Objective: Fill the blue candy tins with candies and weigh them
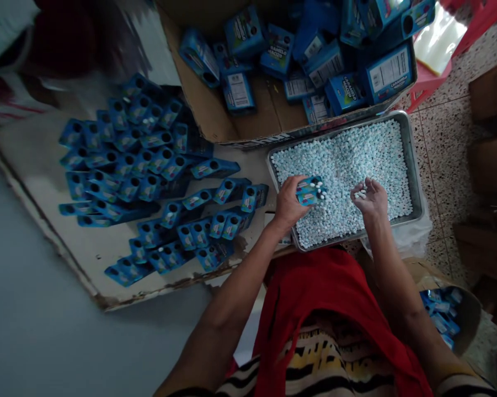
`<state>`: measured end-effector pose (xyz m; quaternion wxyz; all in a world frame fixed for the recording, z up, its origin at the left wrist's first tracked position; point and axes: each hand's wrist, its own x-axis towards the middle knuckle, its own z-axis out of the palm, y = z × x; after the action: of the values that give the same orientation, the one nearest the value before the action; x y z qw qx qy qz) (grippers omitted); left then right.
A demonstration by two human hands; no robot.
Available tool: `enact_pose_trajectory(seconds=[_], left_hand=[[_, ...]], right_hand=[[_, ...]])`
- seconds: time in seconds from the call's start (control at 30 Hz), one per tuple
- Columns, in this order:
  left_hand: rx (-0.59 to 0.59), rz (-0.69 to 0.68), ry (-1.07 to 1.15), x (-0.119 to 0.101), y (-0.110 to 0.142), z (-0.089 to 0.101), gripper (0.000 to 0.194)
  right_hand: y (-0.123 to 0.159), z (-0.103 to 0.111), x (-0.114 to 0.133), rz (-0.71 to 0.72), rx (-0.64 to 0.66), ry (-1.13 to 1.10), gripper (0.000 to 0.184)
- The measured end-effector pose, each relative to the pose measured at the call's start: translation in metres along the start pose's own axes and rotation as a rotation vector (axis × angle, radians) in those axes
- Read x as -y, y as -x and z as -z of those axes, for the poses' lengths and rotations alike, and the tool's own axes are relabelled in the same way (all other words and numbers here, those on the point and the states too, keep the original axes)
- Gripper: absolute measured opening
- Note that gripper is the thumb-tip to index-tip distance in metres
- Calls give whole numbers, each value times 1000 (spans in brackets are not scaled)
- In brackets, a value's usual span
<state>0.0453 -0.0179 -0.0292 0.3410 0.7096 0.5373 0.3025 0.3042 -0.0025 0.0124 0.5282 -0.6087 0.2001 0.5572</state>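
My left hand [288,203] is closed around small blue candy boxes [306,197], apparently two side by side, over the left part of a metal tray [417,193]. White candies lie on the boxes' right end, around their openings. Palm up, my right hand [371,199] is cupped over the tray's right half with a few white candies [361,193] in its curled fingers. Many small pale blue and white candies [339,154] fill the tray. To the left, several blue candy boxes [143,162] stand in rows with round holes facing up; a few show white candies at the hole.
Behind the tray, a cardboard carton [268,118] holds several loose blue boxes. Low at the right, another container [469,320] has more blue boxes. A red stool [428,82] and stacked brown cartons [490,149] stand to the right. The table's edge [157,298] runs along the front left.
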Motion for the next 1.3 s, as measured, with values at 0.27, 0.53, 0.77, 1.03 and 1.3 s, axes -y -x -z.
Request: enact_pose_trajectory(seconds=[0.27,0.53,0.77,1.03,1.3], left_hand=[[1,113,141,4,9,10,80],[-1,106,239,4,23,-1,81],[27,56,-64,18,30,14,83],[-9,187,-19,14,29,9,91],[-27,161,-2,-1,16,4,74]], right_hand=[[-32,30,9,929,127,1246,33],[-82,-23,-28,1130,-102,1862,70],[-63,-29,-31,639,204,1088,19],[10,-55,-23,-27,563,141,33],[58,-94,-67,296,765,320,56]])
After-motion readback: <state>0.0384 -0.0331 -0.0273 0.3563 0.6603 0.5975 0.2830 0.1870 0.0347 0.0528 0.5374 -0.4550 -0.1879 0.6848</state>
